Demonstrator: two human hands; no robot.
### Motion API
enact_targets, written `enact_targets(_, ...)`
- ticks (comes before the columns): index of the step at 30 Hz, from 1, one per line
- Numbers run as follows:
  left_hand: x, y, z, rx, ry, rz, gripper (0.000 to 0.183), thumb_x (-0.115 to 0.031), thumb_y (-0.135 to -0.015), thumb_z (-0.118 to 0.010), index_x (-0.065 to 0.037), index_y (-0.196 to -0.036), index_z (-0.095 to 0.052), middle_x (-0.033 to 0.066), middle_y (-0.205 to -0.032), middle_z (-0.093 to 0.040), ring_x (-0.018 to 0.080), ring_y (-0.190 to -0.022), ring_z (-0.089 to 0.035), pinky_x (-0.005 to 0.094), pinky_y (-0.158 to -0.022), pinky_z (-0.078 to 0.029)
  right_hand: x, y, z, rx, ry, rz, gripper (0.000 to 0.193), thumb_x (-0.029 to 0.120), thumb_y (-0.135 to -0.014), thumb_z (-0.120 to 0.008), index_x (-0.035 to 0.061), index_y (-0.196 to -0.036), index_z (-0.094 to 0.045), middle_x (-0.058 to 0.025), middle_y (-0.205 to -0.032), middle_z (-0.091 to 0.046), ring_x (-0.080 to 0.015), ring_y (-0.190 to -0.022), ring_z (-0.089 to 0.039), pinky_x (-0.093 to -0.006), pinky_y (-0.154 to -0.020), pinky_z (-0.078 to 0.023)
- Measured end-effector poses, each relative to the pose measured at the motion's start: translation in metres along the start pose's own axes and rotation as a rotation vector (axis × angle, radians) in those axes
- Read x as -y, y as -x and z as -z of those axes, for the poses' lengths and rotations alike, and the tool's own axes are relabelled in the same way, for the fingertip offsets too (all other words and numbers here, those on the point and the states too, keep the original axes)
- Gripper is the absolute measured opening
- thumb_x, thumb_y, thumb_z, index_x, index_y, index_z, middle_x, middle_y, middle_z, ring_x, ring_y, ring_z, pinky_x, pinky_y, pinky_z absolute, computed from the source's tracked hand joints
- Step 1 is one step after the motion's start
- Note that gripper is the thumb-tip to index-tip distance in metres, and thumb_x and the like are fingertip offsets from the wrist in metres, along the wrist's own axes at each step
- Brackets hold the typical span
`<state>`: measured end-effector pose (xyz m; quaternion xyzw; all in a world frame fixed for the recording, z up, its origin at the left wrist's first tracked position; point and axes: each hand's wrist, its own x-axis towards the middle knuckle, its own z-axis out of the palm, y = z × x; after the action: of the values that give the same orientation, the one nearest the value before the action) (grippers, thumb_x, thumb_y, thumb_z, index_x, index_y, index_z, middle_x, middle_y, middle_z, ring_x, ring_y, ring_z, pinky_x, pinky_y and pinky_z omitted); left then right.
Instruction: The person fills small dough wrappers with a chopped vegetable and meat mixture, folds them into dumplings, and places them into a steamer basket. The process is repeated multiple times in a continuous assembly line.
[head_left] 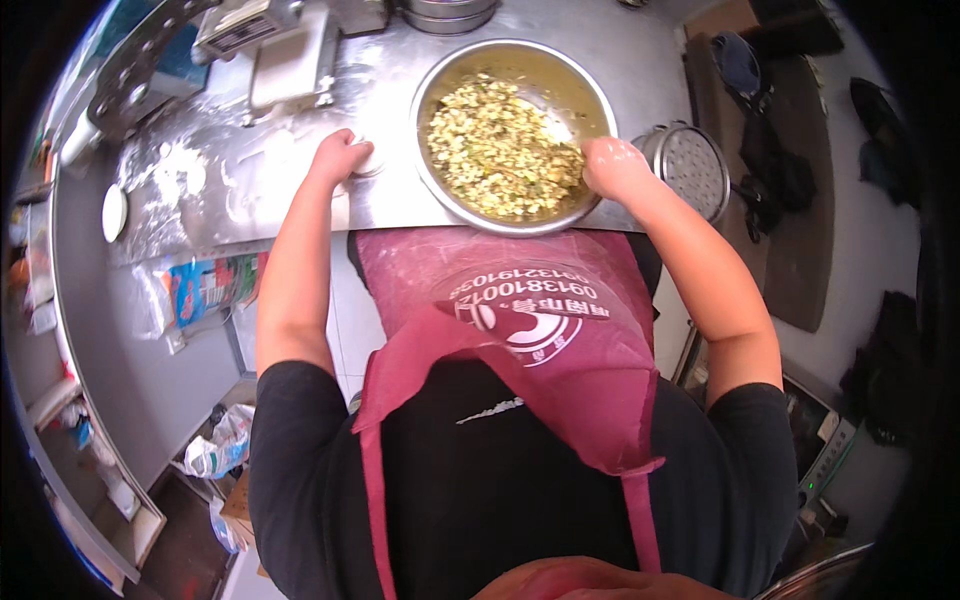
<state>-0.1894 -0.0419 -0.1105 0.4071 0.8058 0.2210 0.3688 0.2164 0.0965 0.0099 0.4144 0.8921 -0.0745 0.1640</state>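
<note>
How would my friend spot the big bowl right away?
Find the steel table across the picture's top. At its front edge, with the right hand at its rim, sits a wide metal bowl. Unlike the perforated metal steamer to its right, it holds chopped yellow-green filling.

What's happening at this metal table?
A person in a dark red apron stands at a metal table with a big steel bowl of chopped, yellow-green mixture. The right hand is at the bowl's right side; whether it holds anything is unclear. The left hand is at a small pale thing, left of the bowl. White powder is scattered farther left.
</note>
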Motion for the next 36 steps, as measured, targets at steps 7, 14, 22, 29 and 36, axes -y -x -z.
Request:
enact_targets(7,-0.066,0.066,-0.013,-0.273,1.223,-0.154,0.022,-0.012,-0.087,-0.062,0.001,-0.104,-0.055,0.0122,-0.099,-0.063,0.0228,-0.092,-0.063,0.0361,-0.086,-0.052,0.006,-0.015,-0.014,0.151,-0.097,-0.194,0.026,0.009,-0.083,-0.050,-0.0002,-0.098,-0.070,-0.0231,-0.101,-0.067,-0.0343,-0.098,-0.066,-0.0411,-0.085,-0.053)
enact_targets(14,-0.102,0.101,-0.051,0.158,1.852,-0.030,0.046,-0.001,-0.089,-0.046,0.010,-0.133,-0.039,0.0245,-0.132,-0.050,0.0368,-0.123,-0.050,0.0488,-0.108,-0.040,-0.009,-0.012,-0.025,0.318,-0.782,-0.303,0.017,0.009,-0.084,-0.055,-0.0034,-0.093,-0.065,-0.0194,-0.090,-0.067,-0.0275,-0.068,-0.065,-0.0366,-0.060,-0.052)
enact_targets(22,-0.146,0.109,-0.035,0.542,1.955,-0.094,0.054,-0.028,-0.095,-0.035,0.007,-0.136,-0.034,0.0255,-0.135,-0.046,0.0402,-0.128,-0.044,0.0553,-0.108,-0.035,0.000,0.020,-0.040,0.280,-1.853,-0.491,0.009,0.001,-0.089,-0.051,-0.0018,-0.097,-0.055,-0.0095,-0.076,-0.061,-0.0086,-0.052,-0.048,-0.0197,-0.041,-0.036)
enact_targets(29,-0.193,0.077,-0.110,-0.015,1.552,0.288,0.033,-0.012,-0.098,-0.038,0.007,-0.125,-0.045,0.0237,-0.118,-0.057,0.0359,-0.105,-0.061,0.0490,-0.089,-0.054,0.015,0.021,-0.034,0.239,-2.161,-0.504,0.032,-0.003,-0.088,-0.051,-0.0061,-0.118,-0.045,-0.0143,-0.084,-0.060,-0.0098,-0.054,-0.045,-0.0190,-0.041,-0.035)
enact_targets(36,-0.254,0.058,-0.133,-0.040,1.728,0.250,0.027,-0.016,-0.095,-0.034,0.001,-0.107,-0.052,0.0190,-0.106,-0.060,0.0335,-0.093,-0.062,0.0476,-0.082,-0.051,0.045,0.020,-0.022,-0.362,-1.358,-0.301,0.034,0.010,-0.092,-0.055,0.0003,-0.124,-0.058,-0.0097,-0.098,-0.067,-0.0151,-0.067,-0.060,-0.0264,-0.061,-0.050)
